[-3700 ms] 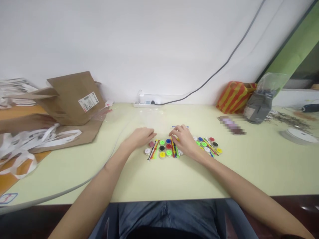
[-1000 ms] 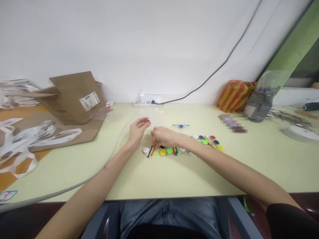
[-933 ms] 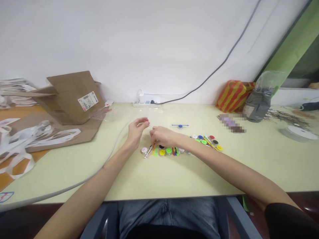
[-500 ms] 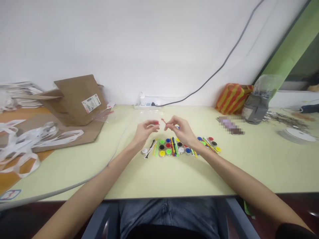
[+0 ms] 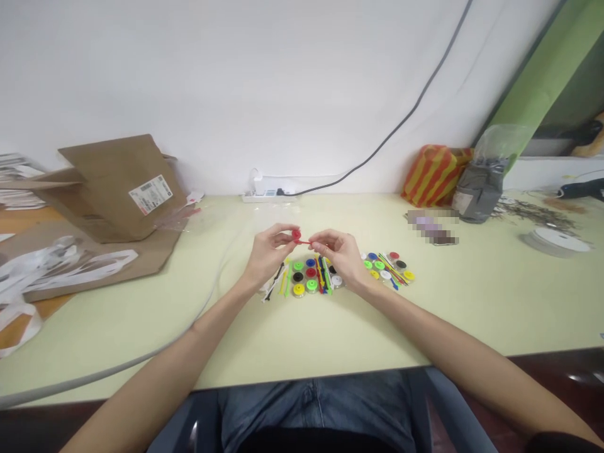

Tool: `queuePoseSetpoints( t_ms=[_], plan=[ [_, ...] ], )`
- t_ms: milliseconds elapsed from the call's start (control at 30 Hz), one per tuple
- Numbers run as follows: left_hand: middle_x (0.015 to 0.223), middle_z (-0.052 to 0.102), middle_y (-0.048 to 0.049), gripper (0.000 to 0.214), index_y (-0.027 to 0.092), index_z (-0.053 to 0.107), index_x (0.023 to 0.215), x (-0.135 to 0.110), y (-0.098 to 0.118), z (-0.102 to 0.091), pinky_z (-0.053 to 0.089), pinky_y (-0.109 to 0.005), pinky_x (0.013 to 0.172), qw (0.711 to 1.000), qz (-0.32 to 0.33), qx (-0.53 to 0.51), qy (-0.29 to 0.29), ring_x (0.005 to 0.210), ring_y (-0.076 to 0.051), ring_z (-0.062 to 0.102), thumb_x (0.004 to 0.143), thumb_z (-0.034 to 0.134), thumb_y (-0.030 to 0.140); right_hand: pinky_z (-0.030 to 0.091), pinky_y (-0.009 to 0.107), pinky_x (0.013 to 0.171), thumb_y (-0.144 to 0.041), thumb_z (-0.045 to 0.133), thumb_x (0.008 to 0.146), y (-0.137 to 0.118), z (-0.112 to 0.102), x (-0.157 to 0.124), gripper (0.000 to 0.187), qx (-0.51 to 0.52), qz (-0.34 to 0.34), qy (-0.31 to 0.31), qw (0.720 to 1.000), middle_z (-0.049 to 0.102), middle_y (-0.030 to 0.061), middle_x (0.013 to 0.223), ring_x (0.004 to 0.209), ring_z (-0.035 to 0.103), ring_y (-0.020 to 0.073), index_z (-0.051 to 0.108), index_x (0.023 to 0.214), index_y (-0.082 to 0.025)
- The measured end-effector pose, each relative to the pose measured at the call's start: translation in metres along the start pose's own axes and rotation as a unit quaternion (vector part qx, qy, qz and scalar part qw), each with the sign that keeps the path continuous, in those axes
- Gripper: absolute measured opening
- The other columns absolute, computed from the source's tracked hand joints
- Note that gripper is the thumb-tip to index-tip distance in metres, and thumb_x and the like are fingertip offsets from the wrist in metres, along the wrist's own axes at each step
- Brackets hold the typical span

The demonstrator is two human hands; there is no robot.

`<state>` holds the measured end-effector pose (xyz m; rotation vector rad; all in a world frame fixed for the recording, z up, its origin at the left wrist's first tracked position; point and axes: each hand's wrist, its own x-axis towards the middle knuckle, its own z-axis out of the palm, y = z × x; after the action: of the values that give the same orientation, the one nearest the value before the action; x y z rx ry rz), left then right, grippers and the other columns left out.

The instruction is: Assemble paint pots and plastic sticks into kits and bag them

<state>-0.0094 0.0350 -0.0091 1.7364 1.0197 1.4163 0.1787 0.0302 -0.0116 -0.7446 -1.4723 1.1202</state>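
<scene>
My left hand (image 5: 270, 251) pinches a small red disc (image 5: 296, 235) while my right hand (image 5: 337, 250) pinches a thin red stick (image 5: 309, 242) against it, just above the rows of coloured discs and sticks (image 5: 306, 277) on the desk (image 5: 472, 302), so a slipping pinch could drop either small piece among them.

Wall: white wall (image 5: 226, 82) across top of frame, w/ grey cable (image 5: 415, 107)
Upper rt: green frame (image 5: 533, 82)
Mid-frame: pale yellow desk (image 5: 472, 314)
</scene>
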Motion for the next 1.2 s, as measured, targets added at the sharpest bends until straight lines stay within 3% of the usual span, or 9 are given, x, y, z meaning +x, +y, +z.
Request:
queuePoseSetpoints(
  t_ms=[233,600,767,967,1200],
  plan=[
    [0.104,0.074,-0.0078,0.027,0.019,0.072,0.104,-0.007,0.002,0.007,0.058,-0.035,0.085,0.998,0.002,0.031,-0.059,0.093,-0.023,0.072,0.082,0.073,0.034,0.05,0.033,0.077,-0.041,0.073,0.08,0.009,-0.002,0.001,0.023,-0.067,-0.031,-0.003,0.997,0.075,0.0063,0.091,0.086,0.067,0.02,0.074,0.086,-0.019],
    [0.101,0.075,-0.0043,0.02,0.022,0.074,0.102,-0.011,0.01,0.006,0.057,-0.035,0.085,0.986,0.063,0.144,-0.062,0.092,-0.022,0.072,0.085,0.067,0.028,0.049,0.033,0.075,-0.045,0.075,0.078,0.002,-0.001,-0.002,0.026,-0.085,-0.032,0.022,0.996,0.073,0.0053,0.086,0.079,0.064,0.0187,0.073,0.083,-0.019],
    [0.098,0.076,-0.0054,0.023,0.021,0.074,0.105,-0.012,0.015,0.006,0.057,-0.036,0.083,0.986,0.074,0.138,-0.06,0.089,-0.023,0.072,0.084,0.067,0.029,0.047,0.034,0.077,-0.042,0.072,0.081,-0.001,-0.004,-0.001,0.024,-0.128,-0.042,0.024,0.991,0.074,0.0054,0.086,0.081,0.063,0.0196,0.073,0.085,-0.019],
    [0.101,0.074,-0.0055,0.025,0.022,0.073,0.107,-0.014,0.022,0.008,0.055,-0.035,0.087,0.98,0.109,0.152,-0.073,0.091,-0.021,0.069,0.087,0.067,0.034,0.045,0.037,0.085,-0.028,0.067,0.086,-0.002,-0.004,-0.004,0.008,-0.211,-0.107,0.044,0.971,0.074,0.0042,0.089,0.091,0.062,0.0216,0.072,0.086,-0.022],
    [0.097,0.074,-0.005,0.021,0.023,0.073,0.102,-0.011,0.024,0.004,0.053,-0.038,0.09,0.972,0.128,0.185,-0.062,0.092,-0.022,0.069,0.089,0.064,0.036,0.045,0.039,0.09,-0.021,0.059,0.093,-0.005,0.001,-0.012,0.011,-0.279,-0.174,0.035,0.944,0.071,0.0057,0.093,0.098,0.056,0.0243,0.07,0.094,-0.024]
  ],
)
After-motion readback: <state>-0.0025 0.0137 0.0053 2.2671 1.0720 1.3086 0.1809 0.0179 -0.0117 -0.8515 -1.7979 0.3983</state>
